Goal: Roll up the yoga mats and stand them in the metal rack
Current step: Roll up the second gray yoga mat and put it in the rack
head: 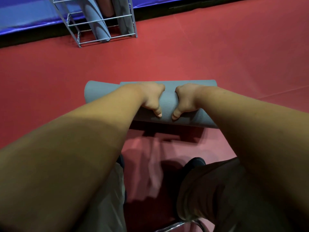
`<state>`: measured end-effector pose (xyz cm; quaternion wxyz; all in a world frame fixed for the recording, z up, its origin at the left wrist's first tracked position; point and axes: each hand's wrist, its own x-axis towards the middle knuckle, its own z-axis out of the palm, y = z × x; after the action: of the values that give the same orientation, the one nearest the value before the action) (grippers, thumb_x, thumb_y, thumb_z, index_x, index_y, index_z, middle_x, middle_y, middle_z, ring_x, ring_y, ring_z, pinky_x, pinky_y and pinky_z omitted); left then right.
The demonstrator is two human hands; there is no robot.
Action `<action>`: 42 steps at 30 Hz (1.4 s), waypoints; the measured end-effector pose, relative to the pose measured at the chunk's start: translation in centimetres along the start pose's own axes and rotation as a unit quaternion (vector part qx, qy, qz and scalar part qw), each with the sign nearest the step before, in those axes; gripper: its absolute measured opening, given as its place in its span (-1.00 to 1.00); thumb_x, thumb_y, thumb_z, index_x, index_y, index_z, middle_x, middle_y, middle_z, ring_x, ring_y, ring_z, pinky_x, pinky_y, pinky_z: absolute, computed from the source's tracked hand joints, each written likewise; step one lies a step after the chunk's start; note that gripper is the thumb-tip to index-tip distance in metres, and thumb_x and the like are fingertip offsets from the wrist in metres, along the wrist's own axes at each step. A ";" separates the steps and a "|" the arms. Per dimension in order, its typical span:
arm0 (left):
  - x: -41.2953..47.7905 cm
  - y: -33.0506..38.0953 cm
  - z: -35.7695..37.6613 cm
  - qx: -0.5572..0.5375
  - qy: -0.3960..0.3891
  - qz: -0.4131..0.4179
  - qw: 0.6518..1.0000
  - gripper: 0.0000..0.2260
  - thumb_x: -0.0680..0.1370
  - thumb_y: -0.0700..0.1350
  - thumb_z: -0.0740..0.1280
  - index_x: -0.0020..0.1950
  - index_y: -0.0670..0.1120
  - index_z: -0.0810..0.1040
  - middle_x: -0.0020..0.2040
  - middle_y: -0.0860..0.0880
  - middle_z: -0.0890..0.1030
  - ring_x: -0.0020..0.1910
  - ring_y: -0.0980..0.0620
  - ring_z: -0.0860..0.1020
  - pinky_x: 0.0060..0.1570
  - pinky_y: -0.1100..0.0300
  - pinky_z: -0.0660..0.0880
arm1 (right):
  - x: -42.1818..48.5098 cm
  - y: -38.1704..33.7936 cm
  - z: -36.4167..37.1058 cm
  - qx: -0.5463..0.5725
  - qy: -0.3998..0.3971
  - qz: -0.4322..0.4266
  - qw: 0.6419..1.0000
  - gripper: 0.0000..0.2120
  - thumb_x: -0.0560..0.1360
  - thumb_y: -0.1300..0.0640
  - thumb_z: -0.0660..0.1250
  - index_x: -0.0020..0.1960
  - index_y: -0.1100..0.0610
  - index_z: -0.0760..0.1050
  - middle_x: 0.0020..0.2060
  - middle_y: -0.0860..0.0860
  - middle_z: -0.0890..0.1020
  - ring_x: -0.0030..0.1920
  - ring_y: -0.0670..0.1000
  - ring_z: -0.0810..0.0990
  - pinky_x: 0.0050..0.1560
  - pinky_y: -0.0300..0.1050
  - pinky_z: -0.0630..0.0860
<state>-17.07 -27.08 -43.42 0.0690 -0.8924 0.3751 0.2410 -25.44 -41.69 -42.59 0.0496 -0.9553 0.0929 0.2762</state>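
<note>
Yoga mat (168, 101) lies rolled, it seems fully, on red floor (217, 56); left hand (150, 99) & right hand (185, 101) each grip its middle. Metal rack (134, 22) holds approx 3 rolls (98, 22); this one not yet inside.

Moderate overhead lighting is recorded, and the red floor (217, 56) is rendered brightest across the middle of the frame. A hard, dark shadow is cast on the floor directly below the mat (167, 101). The forearms (66, 148) and trousers (103, 206) near the lower edge are underexposed and softly blurred, and the floor between them is streaked. The rack (107, 18) is skewed by wide-angle distortion at the top edge. Slight glare is seen on the chrome tube (184, 225).
</note>
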 end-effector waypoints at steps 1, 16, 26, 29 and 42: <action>0.0 0.1 0.1 0.013 0.006 0.014 1.000 -0.10 0.24 0.29 0.70 0.41 -0.08 0.43 0.36 -0.14 0.57 0.29 -0.21 0.56 0.29 -0.03 0.54 | 0.0 0.1 0.0 0.002 0.000 -0.001 1.000 -0.14 0.06 -0.44 0.64 0.16 0.04 0.52 -0.05 0.00 0.63 -0.01 0.15 0.64 0.12 0.07 0.66; -0.4 -0.4 -0.5 0.013 -0.008 0.011 1.000 -0.17 0.20 0.22 0.72 0.31 -0.05 0.44 0.15 -0.06 0.62 0.07 -0.15 0.61 0.09 0.00 0.60 | 0.1 -0.3 -0.3 -0.005 0.015 -0.052 0.999 0.19 0.14 -0.36 0.69 0.60 0.06 0.29 0.42 0.13 0.49 0.39 0.21 0.52 0.41 0.10 0.49; -0.5 0.4 0.7 0.066 -0.010 0.025 0.997 0.01 0.18 0.26 0.74 0.42 -0.11 0.32 0.37 -0.16 0.42 0.41 -0.21 0.42 0.38 -0.15 0.48 | 0.5 -0.5 -0.3 -0.004 -0.001 -0.028 1.000 -0.24 0.13 -0.40 0.65 0.13 0.07 0.62 -0.06 0.02 0.67 -0.04 0.13 0.64 -0.01 -0.03 0.60; -0.4 0.5 0.4 0.055 0.011 0.029 0.998 -0.14 0.18 0.23 0.75 0.25 -0.07 0.37 0.29 -0.12 0.52 0.31 -0.19 0.53 0.21 -0.02 0.52 | 0.4 -0.3 -0.4 0.005 -0.009 -0.021 1.000 -0.27 0.15 -0.38 0.66 0.12 0.07 0.64 -0.04 0.03 0.68 -0.02 0.13 0.65 0.04 -0.01 0.62; 0.2 0.0 -0.3 0.011 -0.029 -0.007 0.999 -0.28 0.18 0.26 0.72 0.12 -0.03 0.46 -0.06 0.01 0.55 -0.05 -0.13 0.59 0.00 0.01 0.60 | 0.5 -1.1 -0.2 -0.019 0.013 -0.040 0.999 -0.08 0.04 -0.34 0.70 0.26 0.08 0.57 0.14 0.08 0.67 0.07 0.17 0.65 0.15 0.06 0.65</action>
<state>-16.85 -27.26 -43.24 0.0916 -0.8870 0.3691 0.2618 -24.74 -40.72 -42.64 0.0408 -0.9626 0.0500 0.2632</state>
